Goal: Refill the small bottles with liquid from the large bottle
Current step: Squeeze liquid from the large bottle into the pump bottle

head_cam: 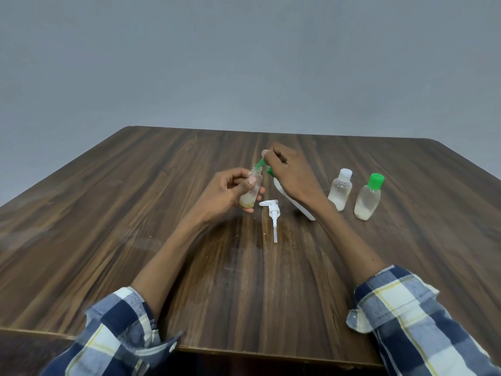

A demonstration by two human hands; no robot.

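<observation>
While the left hand (230,189) grips an uncapped small clear plastic bottle (252,192), the right hand (287,172) pinches a green funnel-like piece (260,163) at its mouth, so pouring probably comes next.

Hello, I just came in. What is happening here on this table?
A person is refilling small bottles. The left hand holds an open small bottle, slightly tilted, with a little liquid at its bottom. The right hand pinches a green funnel at the bottle's mouth. A white pump head lies on the wooden table. To the right stand two capped bottles, one with a white cap, one with a green cap. A white object behind the right wrist is mostly hidden.
</observation>
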